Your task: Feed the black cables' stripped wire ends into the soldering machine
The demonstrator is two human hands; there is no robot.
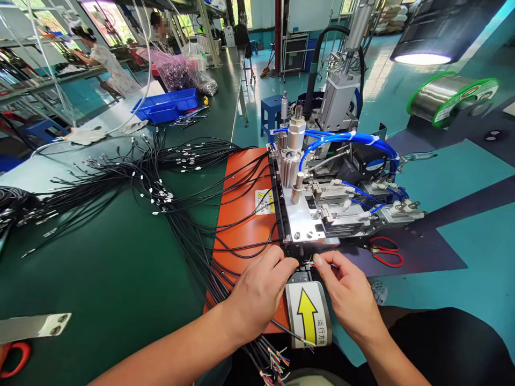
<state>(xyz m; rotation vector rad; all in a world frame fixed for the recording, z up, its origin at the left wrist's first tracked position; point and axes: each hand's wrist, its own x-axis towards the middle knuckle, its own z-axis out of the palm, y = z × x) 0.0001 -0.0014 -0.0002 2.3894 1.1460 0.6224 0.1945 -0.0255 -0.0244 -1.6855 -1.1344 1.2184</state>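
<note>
My left hand (pixel 261 289) is closed at the front of the machine (pixel 303 214), its thumb and fingertips pinching a black cable mostly hidden beneath them. Thin coloured wires (pixel 309 263) stick out between the two hands. The thumb and forefinger of my right hand (pixel 350 295) pinch these wire ends. Just below the fingertips is a metal plate with a yellow arrow (pixel 308 311). More black cables (pixel 193 241) run over the orange base (pixel 241 203) into the machine's left side. Below my left wrist hang several cable ends with bare coloured wires (pixel 276 359).
Red-handled scissors (pixel 387 252) lie right of the machine. A solder spool (pixel 453 99) and a lamp (pixel 438 37) stand at the upper right. Bundled cables cover the green table (pixel 120 284); blue trays (pixel 167 104) sit farther back. Two people are at the far left.
</note>
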